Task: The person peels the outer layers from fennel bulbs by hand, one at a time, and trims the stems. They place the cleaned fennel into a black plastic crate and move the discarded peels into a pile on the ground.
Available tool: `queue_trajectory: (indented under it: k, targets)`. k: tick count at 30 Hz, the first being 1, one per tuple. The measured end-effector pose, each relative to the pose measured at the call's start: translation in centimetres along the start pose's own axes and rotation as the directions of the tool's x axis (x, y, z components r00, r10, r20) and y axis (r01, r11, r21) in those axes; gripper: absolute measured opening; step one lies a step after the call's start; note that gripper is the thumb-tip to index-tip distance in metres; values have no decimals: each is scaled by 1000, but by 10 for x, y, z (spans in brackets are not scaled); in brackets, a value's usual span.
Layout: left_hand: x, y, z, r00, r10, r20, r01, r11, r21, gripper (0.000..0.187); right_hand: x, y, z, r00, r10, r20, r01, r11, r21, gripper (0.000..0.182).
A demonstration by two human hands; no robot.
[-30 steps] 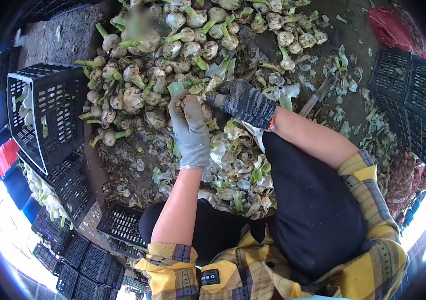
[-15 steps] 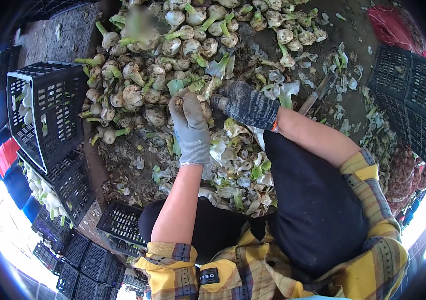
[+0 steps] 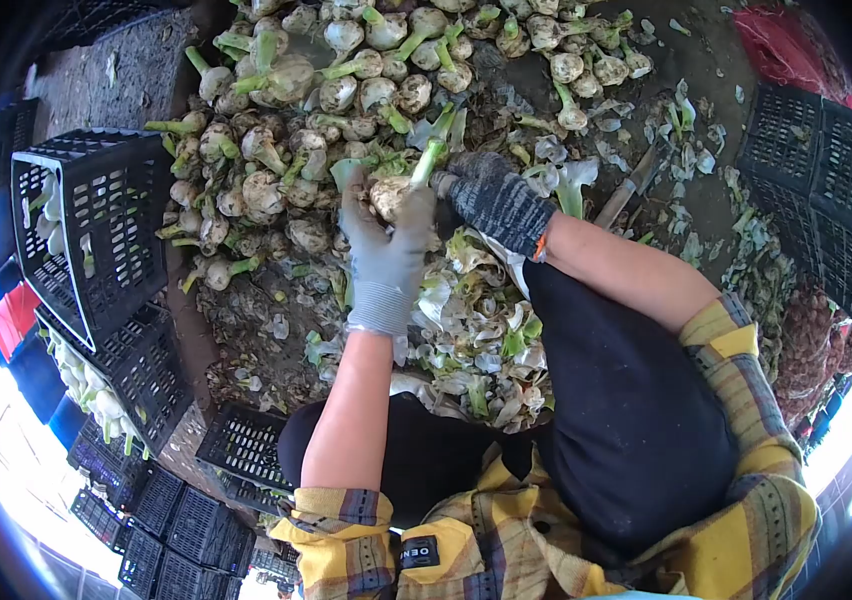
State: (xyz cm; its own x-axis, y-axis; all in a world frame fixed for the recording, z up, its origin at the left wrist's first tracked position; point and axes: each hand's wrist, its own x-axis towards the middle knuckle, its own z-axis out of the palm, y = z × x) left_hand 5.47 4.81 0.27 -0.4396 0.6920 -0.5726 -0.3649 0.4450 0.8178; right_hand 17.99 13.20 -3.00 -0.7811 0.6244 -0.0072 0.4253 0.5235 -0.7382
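My left hand (image 3: 386, 255), in a light grey glove, is closed around a soil-stained, off-white bulb (image 3: 386, 197). The bulb's cut green stem (image 3: 430, 160) points up and to the right, and motion blurs the gloved fingers. Just right of the bulb is my right hand (image 3: 498, 205), in a dark grey knitted glove, its fingers curled in close to the stem; I cannot tell what they hold. Beyond both hands lies a heap of similar bulbs (image 3: 261, 195) with short green stems. Pale peeled skins (image 3: 476, 370) cover the ground below my hands.
At left, a black plastic crate (image 3: 96, 230) stands on its side near another crate (image 3: 141, 375) with white bulbs. More crates (image 3: 186, 520) are stacked at lower left and at right (image 3: 811, 190). A long-handled tool (image 3: 631, 190) lies right of my hand; red netting (image 3: 786, 50) is at upper right.
My left hand has turned the bulb, so its green stem now shows upright between my hands. The left fingers have shifted and blurred; my right hand has stayed almost in place.
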Motion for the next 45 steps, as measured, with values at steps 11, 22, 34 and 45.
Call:
queue_trajectory:
  k: [11,22,34,45]
  targets:
    - [-6,20,4,967,-244,72,254,940,-228,35,-2,-6,-6,978,-146,-148,123,981,-153,10]
    - [-8,20,7,976,-217,17,211,927,-311,32,-7,0,-7,997,-58,-40,55,996,-71,12]
    - [-1,20,-8,1000,5,-15,-6,999,-46,43,-1,24,14,876,387,287,-480,662,575,27]
    - [5,-7,-12,985,134,105,-110,973,-203,39,5,2,-3,919,277,281,-390,542,745,24]
